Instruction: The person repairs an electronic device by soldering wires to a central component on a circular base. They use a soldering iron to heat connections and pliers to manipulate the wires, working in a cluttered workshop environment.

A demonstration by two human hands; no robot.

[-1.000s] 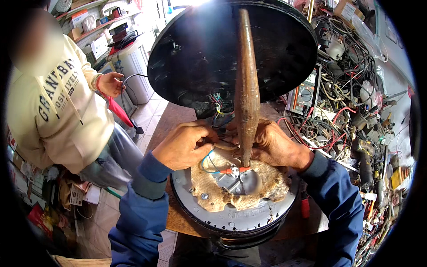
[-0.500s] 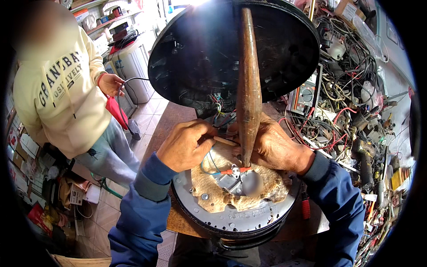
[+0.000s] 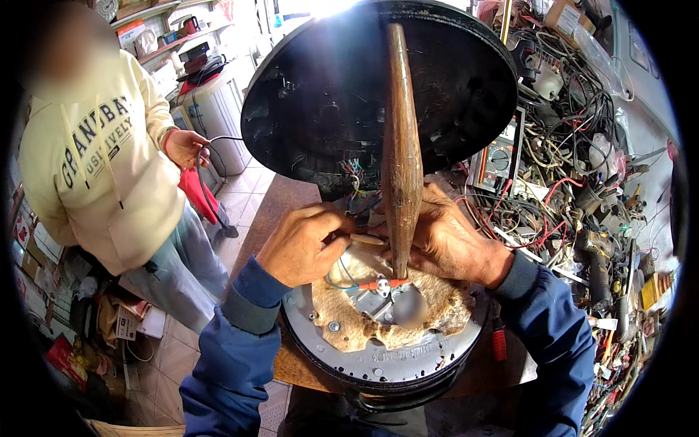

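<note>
A round appliance base (image 3: 386,364) sits before me, its grey metal underside topped by a torn, tan insulation pad (image 3: 338,309). Over the pad, my left hand (image 3: 306,244) has its fingertips closed at one end of a narrow tan strip (image 3: 368,239). My right hand (image 3: 459,237) is curled opposite, its fingertips partly hidden by a thick wooden stick (image 3: 403,160) standing up between pad and lid; what they grip cannot be seen. A thin blue wire (image 3: 342,271) loops below my left hand to a red-sleeved terminal (image 3: 382,285) at the middle.
Behind, a black round lid (image 3: 328,95) stands raised, with coloured wires (image 3: 353,169) at its lower edge. Tangled cables (image 3: 575,124), a multimeter (image 3: 499,156) and tools crowd the right. A red-handled tool (image 3: 499,342) lies beside the base. At left stands a person (image 3: 109,160) holding a black cord (image 3: 204,164).
My hands stay nearly in place, with small finger shifts around the tan strip. The person's hand with the cord has moved slightly right and down. The whole view has shifted a little.
</note>
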